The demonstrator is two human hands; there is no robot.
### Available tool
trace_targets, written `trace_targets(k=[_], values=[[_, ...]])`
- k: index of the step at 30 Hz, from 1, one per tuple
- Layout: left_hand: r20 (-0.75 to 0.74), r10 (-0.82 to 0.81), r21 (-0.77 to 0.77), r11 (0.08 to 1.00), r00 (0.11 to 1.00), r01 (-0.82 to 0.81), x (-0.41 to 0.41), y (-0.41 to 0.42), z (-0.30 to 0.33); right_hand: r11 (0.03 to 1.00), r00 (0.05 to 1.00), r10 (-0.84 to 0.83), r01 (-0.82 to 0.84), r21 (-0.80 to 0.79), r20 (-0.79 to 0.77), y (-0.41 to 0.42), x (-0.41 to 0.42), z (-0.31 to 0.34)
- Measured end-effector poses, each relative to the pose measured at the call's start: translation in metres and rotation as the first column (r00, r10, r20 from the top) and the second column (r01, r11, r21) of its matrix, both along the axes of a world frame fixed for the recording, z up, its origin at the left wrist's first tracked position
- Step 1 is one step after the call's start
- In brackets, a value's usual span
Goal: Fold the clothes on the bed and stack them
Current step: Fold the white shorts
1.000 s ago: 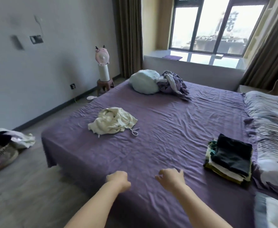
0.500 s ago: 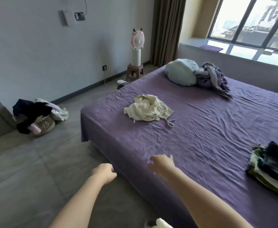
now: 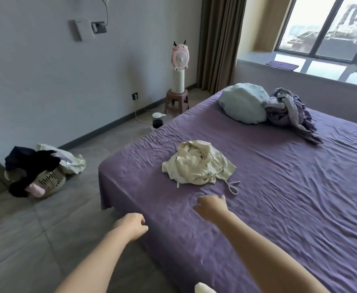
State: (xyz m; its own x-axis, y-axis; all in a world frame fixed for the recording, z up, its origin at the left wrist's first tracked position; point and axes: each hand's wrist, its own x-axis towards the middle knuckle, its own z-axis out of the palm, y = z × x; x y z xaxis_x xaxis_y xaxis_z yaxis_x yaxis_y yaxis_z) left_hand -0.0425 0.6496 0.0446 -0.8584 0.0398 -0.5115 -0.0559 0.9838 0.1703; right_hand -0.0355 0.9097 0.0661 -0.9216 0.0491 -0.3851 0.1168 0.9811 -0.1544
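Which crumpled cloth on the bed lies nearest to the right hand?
The cream garment, alone in the middle of the bed just beyond the right hand. The purple cloth lies far off beside the pale blue pillow.

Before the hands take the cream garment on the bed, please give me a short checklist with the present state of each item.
1. Right hand holds nothing: ok.
2. Left hand holds nothing: ok.
3. Cream garment lies uncovered on the bed: ok.
4. Hands touch the garment: not ok, both short of it.
5. Its drawstring lies loose on the sheet: ok.
6. Garment type: cannot tell, crumpled.
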Motion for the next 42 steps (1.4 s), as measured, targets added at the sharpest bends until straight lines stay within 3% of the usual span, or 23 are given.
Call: trace_targets(k=[8, 19, 26, 32, 37, 42], values=[[0.035, -0.066, 0.059, 0.996, 0.997, 0.064, -0.119, 0.028, -0.004, 0.996, 0.997, -0.070, 0.071, 0.050, -0.020, 0.017, -0.095, -0.005], [0.159, -0.408, 0.119, 0.912, 0.899, 0.393, -0.312, 0.097, -0.035, 0.939, 0.939, -0.340, 0.336, 0.071, 0.055, 0.033, -0.202, -0.037], [0.180, -0.469, 0.191, 0.879, 0.865, 0.437, -0.395, 0.123, -0.073, 0.888, 0.887, -0.460, 0.458, 0.049, 0.044, 0.042, -0.265, -0.067], [0.131, -0.484, 0.388, 0.828, 0.865, 0.404, -0.443, 0.165, -0.111, 0.900, 0.902, -0.433, 0.432, -0.050, 0.001, 0.075, -0.346, -0.101], [0.024, -0.598, 0.304, 0.768, 0.801, 0.564, -0.472, 0.198, -0.152, 0.923, 0.923, -0.383, 0.382, -0.045, -0.031, 0.096, -0.405, -0.146], [0.004, -0.706, 0.127, 0.703, 0.708, 0.700, -0.483, 0.210, -0.177, 0.927, 0.925, -0.375, 0.372, 0.057, 0.059, 0.109, -0.438, -0.188]])
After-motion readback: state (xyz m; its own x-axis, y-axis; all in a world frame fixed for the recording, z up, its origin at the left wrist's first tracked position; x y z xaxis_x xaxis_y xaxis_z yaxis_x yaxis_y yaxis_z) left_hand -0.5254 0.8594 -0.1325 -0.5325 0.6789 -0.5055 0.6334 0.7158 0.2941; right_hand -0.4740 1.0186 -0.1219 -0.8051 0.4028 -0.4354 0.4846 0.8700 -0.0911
